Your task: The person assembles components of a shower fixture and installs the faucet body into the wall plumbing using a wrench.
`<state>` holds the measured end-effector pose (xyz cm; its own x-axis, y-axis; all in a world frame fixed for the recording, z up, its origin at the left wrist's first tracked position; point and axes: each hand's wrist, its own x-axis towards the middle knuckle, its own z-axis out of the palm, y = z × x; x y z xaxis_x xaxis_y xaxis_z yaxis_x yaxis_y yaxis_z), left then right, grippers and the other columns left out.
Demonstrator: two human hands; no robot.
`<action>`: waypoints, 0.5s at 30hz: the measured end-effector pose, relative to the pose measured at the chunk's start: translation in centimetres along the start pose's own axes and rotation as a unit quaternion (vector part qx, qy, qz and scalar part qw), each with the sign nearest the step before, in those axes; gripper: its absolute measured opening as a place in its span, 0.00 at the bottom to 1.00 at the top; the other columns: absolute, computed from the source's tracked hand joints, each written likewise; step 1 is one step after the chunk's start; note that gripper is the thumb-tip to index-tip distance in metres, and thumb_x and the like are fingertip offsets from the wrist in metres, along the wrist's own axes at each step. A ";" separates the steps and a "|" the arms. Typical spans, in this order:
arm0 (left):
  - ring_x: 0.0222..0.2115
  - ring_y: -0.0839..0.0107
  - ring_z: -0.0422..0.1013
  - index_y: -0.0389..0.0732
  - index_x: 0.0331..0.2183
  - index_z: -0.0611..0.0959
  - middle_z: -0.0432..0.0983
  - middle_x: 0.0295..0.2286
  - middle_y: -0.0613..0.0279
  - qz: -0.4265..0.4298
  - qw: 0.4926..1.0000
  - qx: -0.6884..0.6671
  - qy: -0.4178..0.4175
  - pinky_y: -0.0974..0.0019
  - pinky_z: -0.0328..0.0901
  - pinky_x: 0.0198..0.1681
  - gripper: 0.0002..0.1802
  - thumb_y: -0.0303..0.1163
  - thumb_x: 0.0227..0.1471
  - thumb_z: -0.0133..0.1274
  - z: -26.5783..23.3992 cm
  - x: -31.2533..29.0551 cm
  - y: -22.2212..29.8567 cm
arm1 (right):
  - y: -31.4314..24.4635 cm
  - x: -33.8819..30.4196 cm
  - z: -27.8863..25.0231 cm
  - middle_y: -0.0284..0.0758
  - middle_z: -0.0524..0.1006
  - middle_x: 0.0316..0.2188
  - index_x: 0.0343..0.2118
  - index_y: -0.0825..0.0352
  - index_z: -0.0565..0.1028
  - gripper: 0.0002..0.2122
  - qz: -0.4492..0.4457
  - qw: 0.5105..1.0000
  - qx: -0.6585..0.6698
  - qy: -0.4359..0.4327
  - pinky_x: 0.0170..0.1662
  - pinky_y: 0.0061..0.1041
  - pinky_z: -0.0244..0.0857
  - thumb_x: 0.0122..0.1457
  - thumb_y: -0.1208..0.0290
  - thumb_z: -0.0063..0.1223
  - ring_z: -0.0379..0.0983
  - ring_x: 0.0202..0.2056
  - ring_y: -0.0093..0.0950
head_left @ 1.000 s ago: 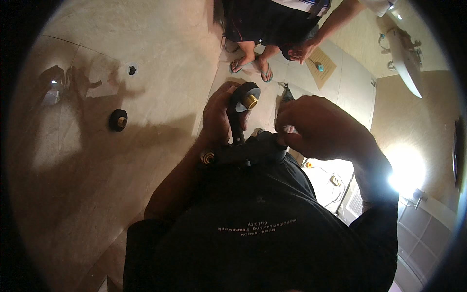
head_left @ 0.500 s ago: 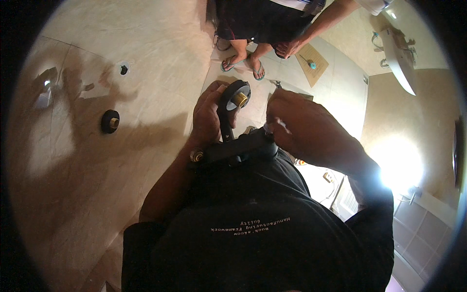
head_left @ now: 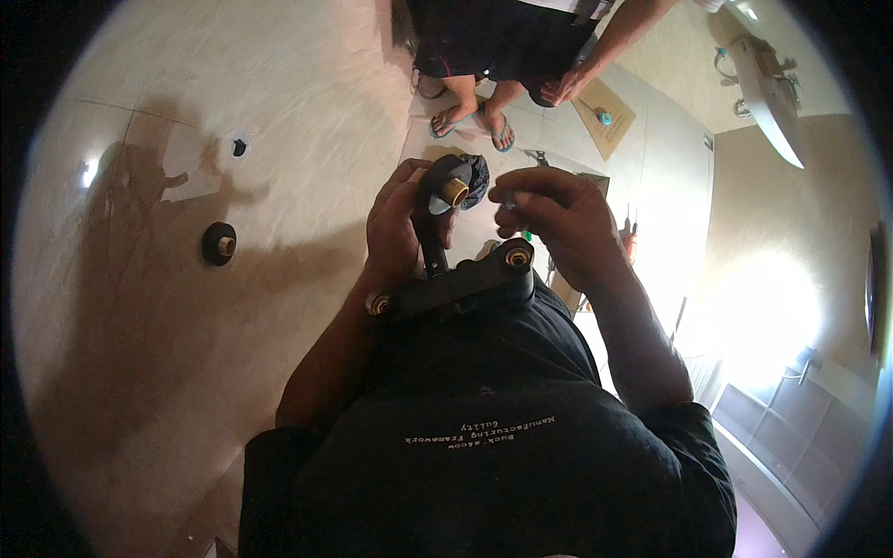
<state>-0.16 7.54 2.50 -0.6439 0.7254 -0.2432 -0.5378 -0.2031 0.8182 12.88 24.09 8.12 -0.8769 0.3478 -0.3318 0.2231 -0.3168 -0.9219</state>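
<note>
My left hand (head_left: 395,228) is closed around the stem of a black wall-mount mixer tap (head_left: 456,286) and a round black cover flange with a brass threaded fitting (head_left: 456,192). The tap's wide body rests against my shirt, a brass-lined inlet at each end facing up. Crumpled dark plastic (head_left: 477,179) sticks out beside the flange. To the right of it my right hand (head_left: 558,219) is raised, its thumb and fingers pinched on something small and pale that I cannot make out. That hand is apart from the tap.
On the stone-look wall at left are a mounted black flange with brass fitting (head_left: 219,244) and a round hole (head_left: 239,147). Another person (head_left: 507,46) in flip-flops stands ahead, near a cardboard piece (head_left: 609,121) on the floor. A white basin (head_left: 772,102) and bright lamp (head_left: 763,312) are at right.
My right hand has come off the tap's right end and moved up and slightly right, uncovering the brass inlet there. Crumpled dark plastic now shows beside the flange. My left hand keeps its hold.
</note>
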 end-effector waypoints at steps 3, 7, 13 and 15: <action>0.17 0.73 0.65 0.39 0.38 0.76 0.71 0.20 0.62 -0.003 1.000 -0.028 0.010 0.69 0.62 0.20 0.23 0.49 0.66 0.38 0.2 0.1 -0.2 | 0.3 0.4 0.2 0.45 0.81 0.38 0.44 0.76 0.76 0.12 0.011 0.998 0.040 -0.053 0.45 0.32 0.76 0.59 0.76 0.59 0.81 0.38 0.32; 0.17 0.76 0.66 0.38 0.40 0.76 0.72 0.23 0.62 0.012 0.999 0.031 -0.013 0.71 0.63 0.20 0.23 0.49 0.66 0.39 0.9 0.0 0.3 | 1.6 1.2 -0.1 0.44 0.81 0.37 0.44 0.75 0.76 0.11 -0.008 0.996 0.056 -0.069 0.44 0.32 0.78 0.59 0.78 0.59 0.82 0.36 0.32; 0.18 0.78 0.67 0.38 0.42 0.76 0.74 0.26 0.63 0.014 1.000 0.014 -0.020 0.72 0.64 0.20 0.20 0.46 0.66 0.40 0.6 0.0 0.1 | 2.5 2.0 0.2 0.43 0.81 0.36 0.43 0.73 0.76 0.09 -0.081 0.990 0.075 -0.086 0.42 0.31 0.79 0.59 0.80 0.59 0.82 0.36 0.33; 0.18 0.77 0.68 0.39 0.43 0.75 0.75 0.25 0.63 0.022 0.999 0.019 -0.017 0.72 0.64 0.20 0.17 0.42 0.67 0.41 0.6 0.0 0.3 | 2.6 2.2 0.3 0.42 0.81 0.36 0.42 0.72 0.76 0.09 -0.069 0.992 0.074 -0.075 0.43 0.31 0.79 0.58 0.81 0.60 0.82 0.37 0.32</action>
<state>-0.01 7.91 3.11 -0.6470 0.7388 -0.1887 -0.4875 -0.2105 0.8473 11.37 23.74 5.11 -0.9508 0.2654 -0.1598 0.0407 -0.4046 -0.9136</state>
